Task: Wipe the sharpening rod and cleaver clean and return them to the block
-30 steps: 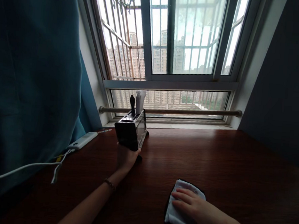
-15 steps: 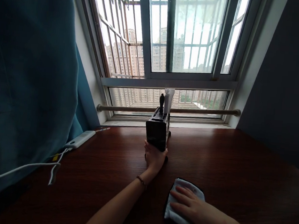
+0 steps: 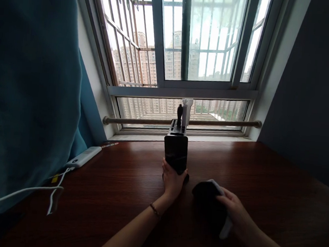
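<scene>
A black knife block [image 3: 176, 151] with a slotted top stands on the wooden tabletop. A dark handle [image 3: 179, 115] and a white handle-like piece [image 3: 186, 112] stick up from it. My left hand [image 3: 173, 180] grips its near lower side, thumb on the right and fingers on the left. To the right, my right hand [image 3: 233, 208] pinches a cleaning cloth [image 3: 210, 204] by its right edge. The cloth is black on the side facing me, with a pale edge showing. It is raised at an angle; whether its lower part touches the table I cannot tell.
A white power strip [image 3: 84, 157] with white cables [image 3: 20, 191] lies at the left, beside a blue curtain [image 3: 33, 69]. Behind the table [image 3: 132, 163] are a horizontal rail [image 3: 141, 122] and a barred window [image 3: 209, 39]. A dark wall [image 3: 307, 101] rises on the right.
My right hand has gone from lying flat on the cloth's pale side to lifting it by the edge, black side showing. The knife block has turned slightly, my left hand still on it.
</scene>
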{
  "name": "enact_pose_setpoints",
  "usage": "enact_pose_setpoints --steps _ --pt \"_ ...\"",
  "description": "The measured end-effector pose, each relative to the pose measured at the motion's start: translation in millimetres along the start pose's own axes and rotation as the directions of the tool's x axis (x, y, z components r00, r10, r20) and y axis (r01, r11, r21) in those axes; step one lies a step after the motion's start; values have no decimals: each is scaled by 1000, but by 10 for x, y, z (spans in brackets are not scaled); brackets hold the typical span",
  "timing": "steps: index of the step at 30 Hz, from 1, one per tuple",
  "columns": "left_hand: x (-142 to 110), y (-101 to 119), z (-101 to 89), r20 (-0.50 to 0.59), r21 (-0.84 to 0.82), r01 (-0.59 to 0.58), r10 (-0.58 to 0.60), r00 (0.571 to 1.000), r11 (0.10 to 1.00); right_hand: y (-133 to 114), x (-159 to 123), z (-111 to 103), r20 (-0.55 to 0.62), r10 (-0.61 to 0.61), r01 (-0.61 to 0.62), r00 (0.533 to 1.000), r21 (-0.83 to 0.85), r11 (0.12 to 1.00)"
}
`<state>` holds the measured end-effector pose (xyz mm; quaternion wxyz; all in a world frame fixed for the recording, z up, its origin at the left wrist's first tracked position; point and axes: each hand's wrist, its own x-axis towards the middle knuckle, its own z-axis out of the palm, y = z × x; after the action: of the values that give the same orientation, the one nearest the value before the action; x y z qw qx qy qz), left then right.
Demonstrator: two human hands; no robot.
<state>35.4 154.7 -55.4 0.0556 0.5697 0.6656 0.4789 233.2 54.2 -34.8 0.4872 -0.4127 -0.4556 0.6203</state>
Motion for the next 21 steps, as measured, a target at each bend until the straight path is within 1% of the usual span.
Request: enact_pose_setpoints --steps 1,2,3,4,6,8,10,11,12,13,14,15,16,17,18,19,21 --pt "-15 14 0 15 -5 5 -5 1000 1000 -62 58 -31 -75 64 -51 995 163 985" --pt "-29 27 -1 28 -7 13 -12 1000 1000 -147 116 -58 -140 105 -62 985 279 958" --pt "-43 38 -1 38 -7 17 -17 999 1000 -250 175 -78 -202 115 -40 973 340 939" --pt "-57 49 -1 45 -8 20 -20 999 1000 -364 237 -90 -257 105 -4 961 366 931" --pt "-84 66 1 56 -19 20 -19 998 1000 -595 371 -76 -325 56 74 944 374 925" --pt "-109 74 5 67 -40 15 -12 998 999 -779 526 -2 -384 -52 193 922 338 921" --pt "-126 70 10 72 -55 7 -3 997 998 -865 695 133 -456 -171 325 873 285 902" --pt "-132 65 13 72 -60 0 4 997 998 -860 777 219 -479 -217 373 851 259 891" --pt "-135 56 16 71 -65 -5 9 997 998 -822 855 312 -488 -251 406 836 243 881" --pt "-136 47 20 72 -71 -8 13 997 997 -752 924 406 -471 -274 419 838 236 877" --pt "-136 38 24 74 -80 -11 17 997 997 -653 982 495 -424 -284 408 860 236 882" --pt "-134 29 28 76 -94 -12 20 997 996 -530 1029 571 -330 -306 388 893 220 895" --pt "-132 22 32 76 -109 -14 22 997 994 -391 1065 631 -278 -301 363 912 205 909" --pt "-129 18 37 74 -126 -15 24 997 992 -241 1091 670 -250 -301 350 920 185 918" --pt "-126 17 40 71 -146 -14 25 997 989 -91 1109 687 -221 -346 373 912 92 923" --pt "-124 20 41 65 -165 -14 25 998 986 52 1120 684 -183 -414 420 892 -5 907" --pt "-119 31 39 51 -197 -3 13 999 980 291 1127 637 -110 -530 505 841 -195 841"
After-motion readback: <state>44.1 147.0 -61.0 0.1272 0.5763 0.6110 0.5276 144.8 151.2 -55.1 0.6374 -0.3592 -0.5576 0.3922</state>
